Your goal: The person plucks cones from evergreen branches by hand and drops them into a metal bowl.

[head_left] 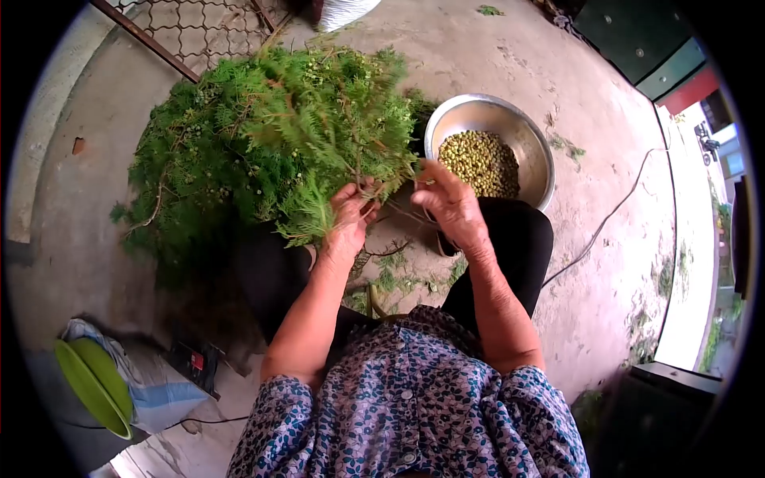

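Left hand grips leafy branch, center.
Right hand, fingers curled, grip unclear, near metal bowl of seeds, upper right.

Shiny smooth metal bowl; matt rough concrete-like floor; patterned cloth shirt.

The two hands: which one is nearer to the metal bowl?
The right hand, close by the near-left rim of the metal bowl. The left hand is farther off, holding a leafy branch.
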Tool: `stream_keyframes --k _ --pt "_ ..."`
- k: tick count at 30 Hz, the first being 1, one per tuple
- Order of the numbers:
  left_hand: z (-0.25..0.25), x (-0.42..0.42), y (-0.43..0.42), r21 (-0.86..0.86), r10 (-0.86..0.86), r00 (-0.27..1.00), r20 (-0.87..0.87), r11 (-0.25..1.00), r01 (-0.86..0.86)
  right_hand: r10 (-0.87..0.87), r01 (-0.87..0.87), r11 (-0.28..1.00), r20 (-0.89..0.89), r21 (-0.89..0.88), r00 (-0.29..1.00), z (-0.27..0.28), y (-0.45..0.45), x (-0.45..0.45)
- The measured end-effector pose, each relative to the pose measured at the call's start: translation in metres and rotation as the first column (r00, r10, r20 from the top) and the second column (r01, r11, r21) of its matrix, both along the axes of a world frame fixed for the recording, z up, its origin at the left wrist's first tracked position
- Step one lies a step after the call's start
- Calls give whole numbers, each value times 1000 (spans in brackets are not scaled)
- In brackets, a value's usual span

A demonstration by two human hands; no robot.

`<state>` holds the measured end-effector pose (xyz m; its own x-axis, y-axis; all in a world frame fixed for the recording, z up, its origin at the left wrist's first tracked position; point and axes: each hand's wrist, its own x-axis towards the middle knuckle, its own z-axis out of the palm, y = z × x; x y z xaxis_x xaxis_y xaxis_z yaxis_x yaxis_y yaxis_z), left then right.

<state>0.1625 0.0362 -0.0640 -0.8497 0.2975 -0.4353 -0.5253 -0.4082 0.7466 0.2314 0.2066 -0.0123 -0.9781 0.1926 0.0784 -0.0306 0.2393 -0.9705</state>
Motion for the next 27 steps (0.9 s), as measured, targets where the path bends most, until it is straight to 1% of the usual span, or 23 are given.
stream_keyframes --k 1,2,3,4,5,6,7,8,9,10,12,14,15,16,17,19,20,21,22,23,24,26,27 --pt "2 -1 -2 19 4 1000 -9 1000 -4 -80 79 997 -61 -22 995 5 8 1" --pt "4 0 -1 -5 70 997 30 998 -70 -162 158 986 -123 -47 979 9 16 1" --pt "4 0 -2 42 149 986 69 987 -152 -160 199 955 -185 219 970 13 28 3" --pt "4 -2 -4 90 214 970 111 970 -224 -180 222 948 -191 229 965 11 29 4" --pt "-5 -6 -7 104 207 978 37 972 -210 -55 120 887 -155 446 986 8 29 4" --pt "-20 -11 -9 135 174 984 -33 976 -168 27 31 762 -80 647 996 10 33 8" --pt "-30 -15 -12 137 157 983 -94 980 -143 39 -64 683 51 728 998 19 26 12" --pt "-14 -13 -7 51 132 982 -134 991 -126 108 -106 583 53 805 993 9 23 14" --pt "-19 -16 -12 89 92 972 -218 993 -74 80 -114 610 82 784 993 12 16 18" --pt "-18 -18 -13 85 91 973 -212 994 -75 36 -123 631 129 766 991 12 11 21" --pt "5 -15 -5 -60 85 982 -170 994 -96 50 -26 604 -5 797 999 7 5 28" --pt "16 -15 1 -121 52 983 -177 990 -74 45 -65 617 48 785 998 1 0 32" --pt "26 -16 7 -147 26 985 -171 988 -51 57 -68 656 40 752 998 1 3 31" --pt "31 -16 13 -113 -29 976 -214 994 4 70 -72 696 32 715 997 1 9 30" --pt "39 -17 22 -133 -64 968 -241 991 33 38 -92 737 95 670 995 1 14 32" --pt "71 -14 47 -192 -133 951 -278 978 80 -2 -61 755 96 653 995 10 28 36" --pt "83 -14 56 -204 -211 917 -338 968 147 -20 -49 776 103 629 995 16 34 38" --pt "98 -11 69 -180 -243 900 -361 965 189 -109 96 810 -13 579 994 28 41 46" --pt "115 -4 85 -155 -272 881 -387 961 228 -218 211 865 -38 455 975 29 52 50" --pt "129 4 100 -153 -265 871 -413 963 221 -304 311 847 -87 430 949 31 64 56" --pt "147 16 114 -185 -284 815 -505 958 220 -387 408 820 -137 401 912 35 77 65" --pt "175 39 131 -205 -257 659 -707 966 157 -501 496 831 -49 251 864 45 108 96" --pt "186 48 134 -173 -241 599 -764 970 170 -597 598 791 -50 129 801 33 123 111"
